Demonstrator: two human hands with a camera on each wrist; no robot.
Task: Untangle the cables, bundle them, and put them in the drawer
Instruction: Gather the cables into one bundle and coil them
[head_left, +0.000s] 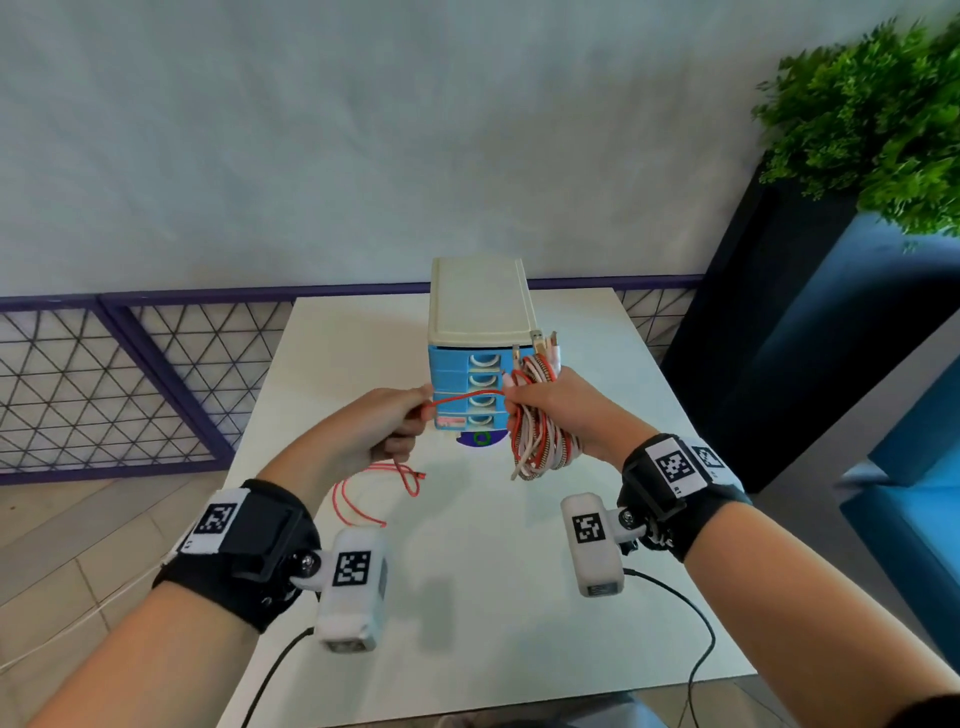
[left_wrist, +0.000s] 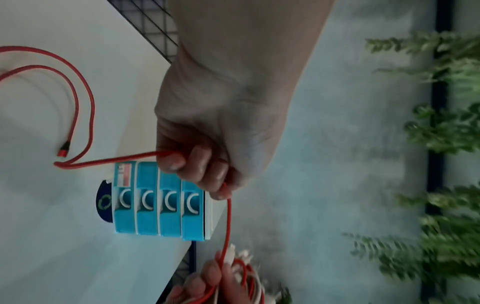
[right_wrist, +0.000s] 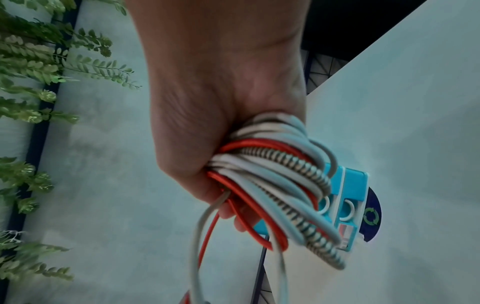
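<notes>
My right hand (head_left: 545, 410) grips a coiled bundle of cables (head_left: 543, 441) (right_wrist: 272, 174), white, red and striped, held above the table in front of the drawer unit (head_left: 480, 332). A single red cable (head_left: 467, 396) (left_wrist: 228, 222) runs taut from the bundle to my left hand (head_left: 395, 428) (left_wrist: 207, 164), whose curled fingers hold it. The cable's loose tail (head_left: 363, 493) (left_wrist: 83, 107) lies looped on the table below my left hand, and its red plug (left_wrist: 63, 150) rests on the surface. All the blue drawers (left_wrist: 158, 201) are closed.
The white table (head_left: 493, 597) carries the cream-topped drawer unit near its far edge, with a dark round sticker (head_left: 480, 439) in front of it. A purple mesh fence (head_left: 130, 384) stands at the left, a dark planter with a green plant (head_left: 883, 114) at the right.
</notes>
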